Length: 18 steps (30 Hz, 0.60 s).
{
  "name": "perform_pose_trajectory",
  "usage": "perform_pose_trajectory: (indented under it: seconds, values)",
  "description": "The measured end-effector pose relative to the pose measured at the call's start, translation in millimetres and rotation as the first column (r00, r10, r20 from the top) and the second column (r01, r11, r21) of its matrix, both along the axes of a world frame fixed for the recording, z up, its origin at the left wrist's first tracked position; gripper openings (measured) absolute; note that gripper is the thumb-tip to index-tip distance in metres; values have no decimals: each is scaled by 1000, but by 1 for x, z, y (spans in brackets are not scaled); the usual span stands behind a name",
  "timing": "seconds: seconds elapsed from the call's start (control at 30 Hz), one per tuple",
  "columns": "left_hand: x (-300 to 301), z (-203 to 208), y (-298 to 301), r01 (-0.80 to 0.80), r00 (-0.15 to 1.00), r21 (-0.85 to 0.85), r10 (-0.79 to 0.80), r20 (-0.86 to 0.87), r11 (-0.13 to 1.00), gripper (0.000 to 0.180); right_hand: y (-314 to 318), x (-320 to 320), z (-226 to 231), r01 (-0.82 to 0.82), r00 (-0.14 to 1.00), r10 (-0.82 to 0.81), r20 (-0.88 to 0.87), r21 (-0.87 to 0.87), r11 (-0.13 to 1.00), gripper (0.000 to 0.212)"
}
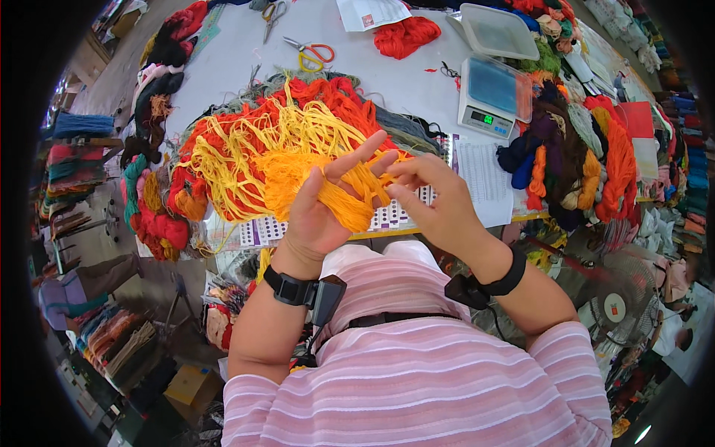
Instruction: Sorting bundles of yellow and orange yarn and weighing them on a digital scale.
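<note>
A golden-yellow skein of yarn (290,179) hangs across my left hand (320,201), whose palm is turned up with the skein looped among its fingers. At the right end of that skein, my right hand (439,201) has its thumb and forefinger pinched together on the yarn. Beneath and beyond both hands lies a heap of pale yellow yarn (231,160) and red-orange yarn (331,93), with dark grey-green yarn (406,130) at its far edge. Some of the skein's strands are hidden behind my left fingers.
On the white table (246,45) lie red-and-yellow-handled scissors (311,54) and a second pair of scissors (272,16). A digital scale (488,97) and a clear plastic tub (499,31) stand to the right. Piled skeins (618,164) line the right side; a fan (614,307) stands lower right.
</note>
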<state>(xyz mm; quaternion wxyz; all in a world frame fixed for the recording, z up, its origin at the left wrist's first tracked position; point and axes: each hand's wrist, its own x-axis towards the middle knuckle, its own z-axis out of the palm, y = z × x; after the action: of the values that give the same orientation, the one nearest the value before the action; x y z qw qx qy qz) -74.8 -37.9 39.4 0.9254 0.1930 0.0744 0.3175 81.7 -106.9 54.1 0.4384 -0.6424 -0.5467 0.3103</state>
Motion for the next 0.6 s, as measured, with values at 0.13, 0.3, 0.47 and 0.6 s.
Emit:
perform_pose_trajectory:
  seconds: [0.13,0.3,0.47,0.6]
  values:
    - [2,-15,4,90,986,-8,-88,139,996,52,12,-8,6,-258,962,254,96,22,966,16]
    - [9,3,0,46,997,-37,-48,-56,998,57,12,-1,-4,-305,947,284,-152,-147,941,13]
    - [-1,-3,8,134,955,115,-97,-281,984,54,14,6,-4,-293,873,137,-467,-281,914,6]
    - [-5,-3,6,124,845,164,-18,-534,979,43,15,9,-18,-260,828,101,-552,-218,941,8]
